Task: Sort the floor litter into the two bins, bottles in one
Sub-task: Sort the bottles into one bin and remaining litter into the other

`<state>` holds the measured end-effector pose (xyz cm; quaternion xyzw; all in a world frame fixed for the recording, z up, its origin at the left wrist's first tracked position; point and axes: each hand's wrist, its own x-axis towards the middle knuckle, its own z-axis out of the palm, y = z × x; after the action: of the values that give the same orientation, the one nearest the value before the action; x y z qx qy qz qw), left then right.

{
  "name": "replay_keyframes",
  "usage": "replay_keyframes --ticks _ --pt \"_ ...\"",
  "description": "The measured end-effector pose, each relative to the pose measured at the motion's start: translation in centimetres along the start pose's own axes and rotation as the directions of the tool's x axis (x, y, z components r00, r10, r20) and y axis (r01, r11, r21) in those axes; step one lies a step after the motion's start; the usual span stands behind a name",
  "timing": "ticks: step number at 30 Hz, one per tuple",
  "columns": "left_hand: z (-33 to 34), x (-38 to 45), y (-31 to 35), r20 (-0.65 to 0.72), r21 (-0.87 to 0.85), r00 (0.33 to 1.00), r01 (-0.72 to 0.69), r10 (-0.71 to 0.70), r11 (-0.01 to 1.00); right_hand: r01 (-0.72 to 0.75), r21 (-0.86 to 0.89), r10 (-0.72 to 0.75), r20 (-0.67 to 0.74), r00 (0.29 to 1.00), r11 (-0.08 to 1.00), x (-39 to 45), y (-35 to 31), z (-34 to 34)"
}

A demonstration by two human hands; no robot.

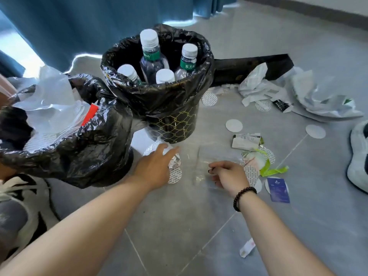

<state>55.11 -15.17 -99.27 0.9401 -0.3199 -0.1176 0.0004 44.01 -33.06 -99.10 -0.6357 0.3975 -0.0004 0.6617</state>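
Two bins lined with black bags stand on the grey floor. The middle bin [173, 126] holds several clear bottles [151, 54] with white caps. The left bin [83, 148] holds clear plastic wrap and a red scrap. My left hand [155, 168] reaches forward with straight fingers over a crumpled foil seal [175, 162] and a round seal [175, 175] below the middle bin. My right hand [229, 176] lies on a clear plastic sheet [207, 156] flat on the floor, its fingers curled and pinching the sheet's edge.
Round white seals [234, 125], a torn paper slip [247, 141], a green ribbon [272, 170], a blue card [277, 190] and white plastic bags [298, 94] litter the floor to the right. A black box [249, 66] lies behind. Shoes sit at the right edge [358, 156] and lower left [20, 196].
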Motion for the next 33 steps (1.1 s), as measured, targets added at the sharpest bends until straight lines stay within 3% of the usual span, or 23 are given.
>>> replay_keyframes --ticks 4,7,10,12,15,17,20,23,25,27,30,33 --pt "1.0 1.3 -0.5 0.038 0.049 0.999 0.006 -0.008 0.999 0.115 -0.07 -0.119 -0.059 0.991 0.991 1.4 1.1 1.1" --pt "1.8 1.1 -1.1 -0.026 -0.081 0.997 0.076 -0.078 0.994 0.267 -0.221 -0.289 -0.074 0.954 0.938 2.0 1.3 1.3" --pt "1.8 0.2 -1.3 -0.102 -0.25 0.984 0.117 -0.147 0.961 0.453 -0.54 -0.551 -0.024 0.834 0.71 2.6 1.0 0.4" --pt "1.1 -0.6 -0.9 -0.244 -0.387 0.947 0.101 -0.208 0.916 0.492 -0.71 -0.618 0.101 0.779 0.504 3.2 0.9 -0.6" --pt "-0.4 -1.1 -0.3 -0.357 -0.627 0.831 0.125 -0.426 0.769 0.366 -0.874 -0.422 0.214 0.881 0.321 4.1 1.1 -2.4" --pt "-0.6 -0.9 -0.2 -0.344 -0.705 0.798 0.13 -0.496 0.697 0.303 -0.898 -0.323 0.198 0.926 0.318 4.5 1.5 -3.4" --pt "0.5 -0.7 -1.0 -0.348 -0.646 0.798 0.177 -0.493 0.742 0.265 -0.898 -0.34 0.141 0.93 0.352 4.4 1.8 -4.2" --pt "1.8 -0.5 -1.6 -0.177 -0.55 0.831 0.362 -0.528 0.753 0.24 -0.902 -0.391 0.088 0.916 0.359 4.0 2.1 -4.2" --pt "1.9 -0.4 -1.5 -0.067 -0.531 0.855 0.406 -0.514 0.744 0.225 -0.895 -0.407 0.054 0.912 0.385 3.8 2.2 -4.3" --pt "1.7 -0.5 -1.0 -0.044 -0.54 0.871 0.391 -0.489 0.745 0.215 -0.882 -0.402 0.031 0.915 0.42 3.7 2.3 -4.5" --pt "1.2 -1.0 0.0 -0.115 -0.6 0.856 0.345 -0.505 0.721 0.202 -0.874 -0.379 0.022 0.925 0.441 3.7 2.0 -4.6" --pt "-0.3 -1.9 1.6 -0.128 -0.662 0.874 0.277 -0.469 0.697 0.184 -0.798 -0.358 -0.042 0.933 0.574 3.8 2.3 -4.6"
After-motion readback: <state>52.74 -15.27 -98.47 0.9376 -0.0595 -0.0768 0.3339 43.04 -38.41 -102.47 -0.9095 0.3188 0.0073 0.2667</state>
